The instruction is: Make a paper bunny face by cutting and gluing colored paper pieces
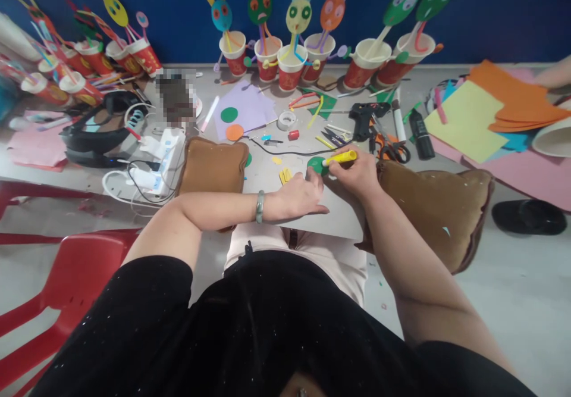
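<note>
My right hand [357, 174] is closed around a yellow marker [342, 158], held slantwise with its pale tip on a green paper circle [316, 165]. The circle lies flat on the grey table. A fingertip of my left hand [304, 196] rests at the circle's lower edge, with the thumb stretched out to the right. Beside that hand are a few yellow paper pieces [285, 175]. A red cap [293, 135] and a roll of white tape [286, 121] lie just beyond.
Paper cups with stick puppets [292, 69] line the blue partition. A glue gun [363, 117], orange-handled scissors [392, 150] and a black bottle [422, 135] lie to the right. Brown cushions [432, 212] flank my arms. A power strip [172, 159] with cables is at left; another person's arm [555, 74] shows at right.
</note>
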{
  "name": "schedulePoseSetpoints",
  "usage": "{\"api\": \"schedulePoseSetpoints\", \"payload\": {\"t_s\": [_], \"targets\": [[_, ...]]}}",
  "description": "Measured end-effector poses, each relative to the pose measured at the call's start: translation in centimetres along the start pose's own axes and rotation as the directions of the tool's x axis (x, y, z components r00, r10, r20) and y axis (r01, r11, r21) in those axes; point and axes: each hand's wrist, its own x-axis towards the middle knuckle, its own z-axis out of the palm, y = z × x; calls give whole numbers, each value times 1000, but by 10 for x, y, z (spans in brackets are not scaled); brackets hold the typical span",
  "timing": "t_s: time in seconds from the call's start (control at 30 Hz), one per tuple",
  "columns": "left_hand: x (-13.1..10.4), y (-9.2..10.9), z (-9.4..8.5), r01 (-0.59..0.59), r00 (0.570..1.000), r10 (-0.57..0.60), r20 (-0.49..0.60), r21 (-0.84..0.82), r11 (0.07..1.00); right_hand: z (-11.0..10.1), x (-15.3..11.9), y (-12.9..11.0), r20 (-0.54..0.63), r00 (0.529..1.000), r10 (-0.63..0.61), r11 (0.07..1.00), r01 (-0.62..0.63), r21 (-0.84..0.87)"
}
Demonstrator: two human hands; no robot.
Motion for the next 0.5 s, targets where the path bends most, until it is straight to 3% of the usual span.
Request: {"api": "schedulePoseSetpoints", "payload": {"t_s": [0.23,0.5], "targets": [[2,2,6,-1,998,4,-69,36,999,-6,4,4,-141,990,-12,990,31,139],[3,0,6,-42,995,39,-90,-31,999,-5,-2,1,-30,999,-21,999,22,45]]}}
